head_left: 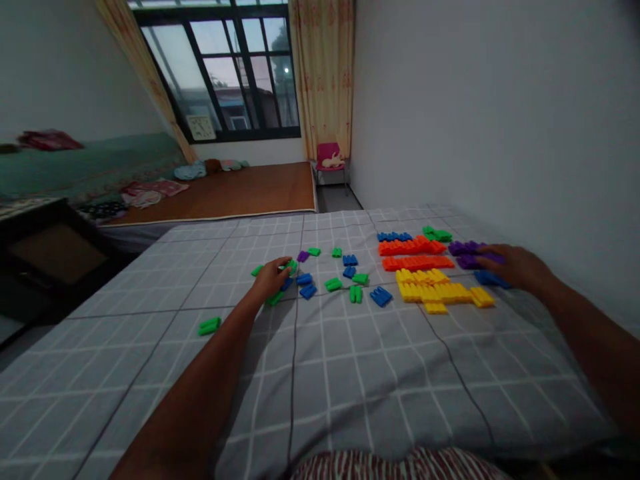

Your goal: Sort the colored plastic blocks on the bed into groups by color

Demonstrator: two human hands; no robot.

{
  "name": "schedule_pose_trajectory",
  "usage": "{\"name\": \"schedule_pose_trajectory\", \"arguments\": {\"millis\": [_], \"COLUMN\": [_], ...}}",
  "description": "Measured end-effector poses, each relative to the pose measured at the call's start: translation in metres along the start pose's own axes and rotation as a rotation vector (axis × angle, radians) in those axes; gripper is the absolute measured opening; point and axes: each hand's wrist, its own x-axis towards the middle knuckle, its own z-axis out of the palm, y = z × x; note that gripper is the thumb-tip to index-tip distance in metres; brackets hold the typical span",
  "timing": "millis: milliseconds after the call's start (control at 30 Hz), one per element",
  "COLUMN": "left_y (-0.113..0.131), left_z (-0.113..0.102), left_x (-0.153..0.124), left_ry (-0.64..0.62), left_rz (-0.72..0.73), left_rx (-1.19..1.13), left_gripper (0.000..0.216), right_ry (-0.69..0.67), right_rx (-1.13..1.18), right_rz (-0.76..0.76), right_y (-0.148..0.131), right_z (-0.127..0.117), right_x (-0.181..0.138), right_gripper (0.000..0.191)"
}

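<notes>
Striped cloth (400,465): was shown at the near edge, against the grey sheet (320,400).
Stray green block (209,326): was set well apart, left of the left forearm.
Yellow blocks (433,292): were laid in close rows, nearer than the orange blocks (417,263).
Left hand (273,277): was lowered among loose blocks, its fingertips brought to a green block (291,267); whether the grip was closed on it could not be told.
Right hand (517,267): was laid at the purple blocks (470,248), just beyond blue blocks (493,279); its grip was partly hidden and could not be told.
Handling: the blocks were judged light, stiff, not fragile and slightly slippery, best pinched across the sides.
Crowding: the left fingers were hemmed in by neighbouring blocks; the right side was bounded by the wall (500,120).
Far end: a brown mat (250,190) and a pink chair (327,152) were placed below the window (235,73).
</notes>
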Motion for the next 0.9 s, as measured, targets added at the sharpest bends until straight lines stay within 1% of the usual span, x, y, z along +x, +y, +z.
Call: {"name": "schedule_pose_trajectory", "arguments": {"millis": [67, 133, 200, 267, 300, 367, 400, 467, 500, 567, 600, 633, 667, 700, 767, 833, 900], "left_y": [-0.005, -0.009, -0.011, -0.013, -0.013, -0.012, -0.012, -0.011, -0.011, -0.01, -0.011, -0.011, -0.012, -0.012, -0.013, -0.013, -0.013], "left_z": [0.001, 0.003, 0.006, 0.01, 0.011, 0.014, 0.015, 0.015, 0.014, 0.013, 0.012, 0.012, 0.011, 0.01, 0.009, 0.009, 0.008], "left_x": [0.0, -0.001, -0.005, -0.01, -0.013, -0.016, -0.018, -0.019, -0.019, -0.019, -0.018, -0.017, -0.017, -0.016, -0.013, -0.012, -0.01], "left_ry": [0.044, 0.108, 0.132, 0.147, 0.157, 0.179, 0.182, 0.172, 0.165, 0.152, 0.15, 0.148, 0.149, 0.148, 0.134, 0.123, 0.117], "left_rz": [0.045, 0.08, 0.082, 0.081, 0.088, 0.104, 0.109, 0.111, 0.11, 0.108, 0.109, 0.111, 0.116, 0.121, 0.126, 0.125, 0.119], "left_rx": [0.132, 0.242, 0.305, 0.336, 0.343, 0.354, 0.361, 0.379, 0.387, 0.405, 0.415, 0.429, 0.445, 0.464, 0.497, 0.516, 0.523], "left_gripper": [0.042, 0.038, 0.034, 0.031, 0.03, 0.03, 0.03, 0.031, 0.031, 0.033, 0.033, 0.033, 0.033, 0.034, 0.036, 0.037, 0.038], "right_ry": [-0.029, -0.148, -0.261, -0.344, -0.359, -0.345, -0.34, -0.337, -0.339, -0.329, -0.314, -0.295, -0.278, -0.268, -0.284, -0.332, -0.337], "right_rx": [0.091, 0.24, 0.342, 0.381, 0.391, 0.415, 0.417, 0.398, 0.379, 0.349, 0.341, 0.335, 0.341, 0.365, 0.47, 0.62, 0.727], "right_rz": [-0.145, -0.366, -0.581, -0.739, -0.792, -0.852, -0.873, -0.895, -0.895, -0.872, -0.854, -0.834, -0.812, -0.789, -0.723, -0.603, -0.427], "right_y": [-0.064, -0.141, -0.218, -0.284, -0.311, -0.355, -0.371, -0.394, -0.401, -0.405, -0.402, -0.396, -0.387, -0.374, -0.34, -0.292, -0.233], "right_z": [0.0, 0.008, 0.028, 0.055, 0.07, 0.099, 0.111, 0.128, 0.132, 0.131, 0.127, 0.121, 0.112, 0.103, 0.078, 0.049, 0.018], "right_x": [0.006, 0.004, -0.001, -0.006, -0.008, -0.008, -0.006, -0.003, -0.001, 0.0, 0.0, 0.0, -0.001, -0.002, -0.005, -0.006, -0.004], "right_gripper": [0.027, 0.026, 0.024, 0.019, 0.018, 0.016, 0.016, 0.016, 0.016, 0.014, 0.013, 0.016, 0.023, 0.03, 0.034, 0.03, 0.028]}}
